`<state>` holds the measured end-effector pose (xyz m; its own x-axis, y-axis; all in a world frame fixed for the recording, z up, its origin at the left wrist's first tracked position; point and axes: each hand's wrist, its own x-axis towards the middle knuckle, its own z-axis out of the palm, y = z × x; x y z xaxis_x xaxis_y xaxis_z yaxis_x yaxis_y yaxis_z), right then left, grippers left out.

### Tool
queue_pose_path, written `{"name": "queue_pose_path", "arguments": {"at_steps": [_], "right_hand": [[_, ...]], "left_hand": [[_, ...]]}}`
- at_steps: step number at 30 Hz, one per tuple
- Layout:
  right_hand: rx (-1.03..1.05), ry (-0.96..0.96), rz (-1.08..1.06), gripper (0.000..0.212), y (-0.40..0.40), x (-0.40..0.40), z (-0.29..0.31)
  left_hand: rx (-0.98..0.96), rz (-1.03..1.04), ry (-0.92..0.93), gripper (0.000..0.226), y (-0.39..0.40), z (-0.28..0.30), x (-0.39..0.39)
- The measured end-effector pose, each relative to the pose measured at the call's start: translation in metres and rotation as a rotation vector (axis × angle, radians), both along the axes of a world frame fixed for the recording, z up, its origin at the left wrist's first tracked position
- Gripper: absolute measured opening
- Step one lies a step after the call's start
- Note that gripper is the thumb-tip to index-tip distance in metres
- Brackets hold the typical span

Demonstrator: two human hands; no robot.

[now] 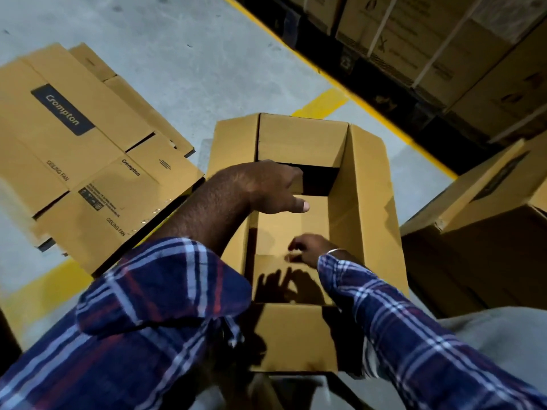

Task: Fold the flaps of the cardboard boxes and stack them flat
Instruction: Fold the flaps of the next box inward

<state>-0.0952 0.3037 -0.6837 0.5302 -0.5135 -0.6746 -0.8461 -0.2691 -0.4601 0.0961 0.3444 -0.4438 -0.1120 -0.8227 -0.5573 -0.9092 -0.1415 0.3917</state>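
Several flat boxes point(88, 149) already lie stacked on the floor point(207, 54) at left. One open box point(367, 184) stands between the arms: the left hand point(266, 187) grips an inner flap point(299, 143), the right hand point(307, 250), loosely curled, reaches inside. Judged partway done.

This is a warehouse, a big place where goods are kept in boxes. The floor point(183, 54) is bare grey concrete with yellow painted lines point(322, 103) on it, like the lines that mark walkways and storage spots. Along the top right, big brown cartons point(420, 45) tied with white straps sit in a dark row. Flat cardboard boxes point(77, 137) lie in a pile on the floor, printed with "Crompton" and "CEILING FAN". Another brown box point(485, 232) sits on the right. Cardboard is nearly everywhere.
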Motion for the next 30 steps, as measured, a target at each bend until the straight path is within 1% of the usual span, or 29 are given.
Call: {"name": "queue_pose_path", "arguments": {"at_steps": [2,3,4,5,8,11,12,15,17,19,21,22,24,26,28,30], "right_hand": [[0.055,-0.275,-0.444,0.014,-0.025,0.015,-0.006],[0.096,-0.36,-0.658,0.004,-0.038,0.024,-0.01],[0.159,-0.432,-0.829,0.002,-0.052,0.032,-0.016],[0.209,-0.477,-0.95,0.004,-0.066,0.04,-0.018],[0.349,-0.571,-1.227,0.023,-0.109,0.06,-0.044],[0.427,-0.59,-1.441,0.024,-0.139,0.073,-0.065],[0.421,-0.601,-1.473,0.026,-0.146,0.077,-0.069],[0.434,-0.626,-1.474,0.028,-0.166,0.085,-0.073],[0.485,-0.701,-1.505,0.027,-0.174,0.088,-0.073],[0.517,-0.799,-1.562,0.02,-0.179,0.089,-0.067],[0.52,-0.884,-1.63,0.015,-0.183,0.09,-0.059],[0.501,-0.924,-1.659,0.018,-0.184,0.09,-0.056],[0.394,-1.031,-1.705,0.032,-0.183,0.091,-0.045],[0.266,-1.174,-1.702,0.038,-0.185,0.093,-0.026],[0.126,-1.309,-1.567,0.044,-0.193,0.099,-0.002],[-0.102,-1.361,-1.334,0.051,-0.204,0.108,0.021]], "left_hand": [[0.022,0.006,0.002,0.081,-0.008,-0.005,0.005],[0.032,0.009,-0.001,0.081,-0.012,-0.008,0.006],[0.038,0.007,-0.012,0.08,-0.015,-0.01,0.005],[0.037,0.003,-0.025,0.078,-0.017,-0.012,0.004],[0.033,-0.015,-0.024,0.067,-0.025,-0.021,-0.003],[0.011,-0.047,-0.058,0.064,-0.026,-0.029,-0.007],[0.001,-0.053,-0.078,0.064,-0.026,-0.031,-0.008],[0.007,-0.1,-0.094,0.061,-0.023,-0.039,-0.016],[0.056,-0.145,-0.085,0.061,-0.024,-0.044,-0.021],[0.085,-0.159,-0.084,0.062,-0.026,-0.047,-0.021],[0.071,-0.157,-0.097,0.063,-0.026,-0.046,-0.017],[0.056,-0.158,-0.107,0.064,-0.025,-0.045,-0.016],[0.018,-0.16,-0.125,0.064,-0.023,-0.041,-0.017],[-0.011,-0.159,-0.131,0.062,-0.02,-0.039,-0.018],[-0.038,-0.147,-0.128,0.056,-0.018,-0.037,-0.017],[-0.07,-0.127,-0.125,0.049,-0.017,-0.038,-0.014]]}}
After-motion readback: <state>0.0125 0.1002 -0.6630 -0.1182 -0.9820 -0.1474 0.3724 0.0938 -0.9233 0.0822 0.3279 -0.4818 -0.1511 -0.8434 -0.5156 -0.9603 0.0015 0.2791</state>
